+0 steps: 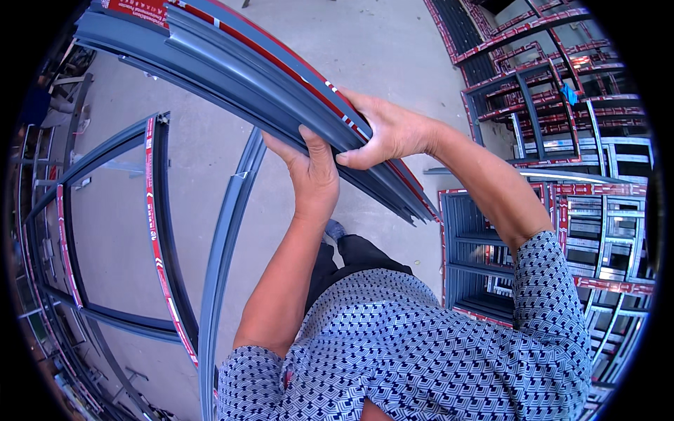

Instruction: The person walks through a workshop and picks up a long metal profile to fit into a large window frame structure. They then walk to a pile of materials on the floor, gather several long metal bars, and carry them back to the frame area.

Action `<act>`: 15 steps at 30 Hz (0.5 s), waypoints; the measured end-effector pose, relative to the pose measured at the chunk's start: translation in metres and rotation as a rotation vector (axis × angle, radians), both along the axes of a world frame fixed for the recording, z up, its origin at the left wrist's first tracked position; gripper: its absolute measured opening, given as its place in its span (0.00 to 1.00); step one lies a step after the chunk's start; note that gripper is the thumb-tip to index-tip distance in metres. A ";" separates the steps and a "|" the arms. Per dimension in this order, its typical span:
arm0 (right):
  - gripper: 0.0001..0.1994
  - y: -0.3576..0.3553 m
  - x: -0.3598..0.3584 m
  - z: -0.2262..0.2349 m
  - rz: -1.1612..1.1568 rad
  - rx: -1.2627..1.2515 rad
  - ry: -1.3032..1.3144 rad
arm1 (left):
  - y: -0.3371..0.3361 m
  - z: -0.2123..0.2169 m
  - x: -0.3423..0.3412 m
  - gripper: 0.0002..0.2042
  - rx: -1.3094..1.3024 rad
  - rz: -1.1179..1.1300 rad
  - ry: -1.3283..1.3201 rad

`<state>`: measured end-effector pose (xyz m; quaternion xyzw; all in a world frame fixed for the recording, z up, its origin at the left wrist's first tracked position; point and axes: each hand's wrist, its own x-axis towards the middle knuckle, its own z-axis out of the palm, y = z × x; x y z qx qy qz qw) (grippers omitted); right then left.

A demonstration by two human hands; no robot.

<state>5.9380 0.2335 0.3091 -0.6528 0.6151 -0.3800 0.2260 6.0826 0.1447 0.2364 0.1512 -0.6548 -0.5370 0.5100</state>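
A bundle of long grey metal profiles with red protective tape runs from the upper left down to the centre right, held off the floor. My left hand grips the bundle from below, fingers wrapped over its lower edge. From above, my right hand clasps the same bundle, fingers curled around its upper edge next to the left hand. The bundle's cut end shows just past my right wrist.
A grey window frame with red tape lies on the concrete floor at left, with a loose grey profile beside it. Stacks of grey taped frames fill the right side. My patterned shirt fills the lower middle.
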 end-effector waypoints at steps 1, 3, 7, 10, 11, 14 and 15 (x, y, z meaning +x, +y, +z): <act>0.52 0.007 -0.004 -0.010 -0.037 0.040 -0.027 | 0.002 -0.008 -0.005 0.51 0.013 -0.029 -0.018; 0.52 0.018 -0.011 -0.022 -0.096 0.121 -0.075 | 0.009 -0.019 -0.011 0.50 0.012 -0.039 -0.078; 0.48 0.023 -0.038 -0.032 -0.105 0.102 -0.161 | 0.005 -0.022 -0.037 0.49 0.032 -0.106 -0.079; 0.47 0.027 -0.043 -0.043 -0.147 0.126 -0.265 | 0.004 -0.033 -0.047 0.48 0.055 -0.138 -0.080; 0.47 0.025 -0.047 -0.052 -0.138 0.113 -0.321 | 0.003 -0.042 -0.054 0.48 0.054 -0.124 -0.074; 0.50 0.005 -0.059 -0.088 -0.124 0.181 -0.430 | -0.011 -0.075 -0.062 0.46 0.000 -0.059 -0.122; 0.50 -0.006 -0.056 -0.106 -0.129 0.165 -0.442 | -0.021 -0.086 -0.059 0.46 -0.019 -0.044 -0.149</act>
